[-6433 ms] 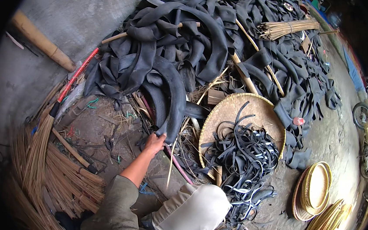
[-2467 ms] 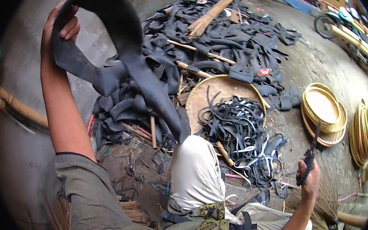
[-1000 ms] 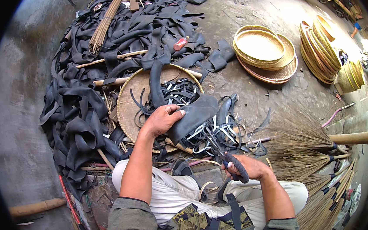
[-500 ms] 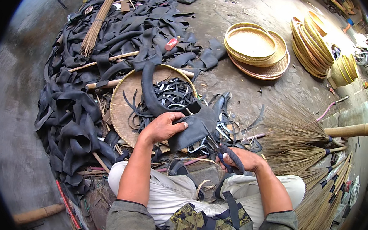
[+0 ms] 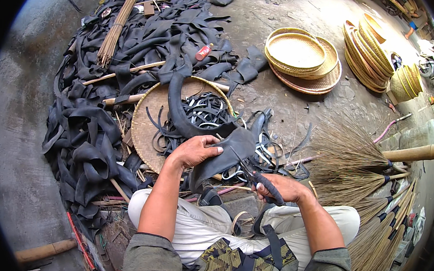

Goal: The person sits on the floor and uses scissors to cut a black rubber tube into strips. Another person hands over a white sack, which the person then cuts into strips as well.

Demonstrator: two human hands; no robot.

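Note:
My left hand [image 5: 195, 151] pinches a wide piece of black rubber inner tube [image 5: 238, 141], thumb on top. One flap of the rubber hangs down toward my lap, and a curved tube section [image 5: 177, 103] lies just beyond the hand. In my right hand [image 5: 283, 188] is a pair of scissors [image 5: 270, 188] with dark wrapped handles. Its blades point up and to the left and lie at the rubber's right-hand edge. Past my hands a round woven bamboo tray [image 5: 145, 129] holds a tangle of thin black and white rubber strips [image 5: 206, 109].
A large heap of black rubber scraps [image 5: 92, 140] fills the left, with a bundle of thin sticks [image 5: 115, 31] and a red bottle [image 5: 203, 51] on it. Woven trays [image 5: 296, 52] are stacked at the far right. Brooms [image 5: 350, 147] lie beside my right arm.
The rubber piece has shifted and turned, so its near flap now hangs lower. The scissors' blades have moved slightly up and left along it, and my left hand has moved little.

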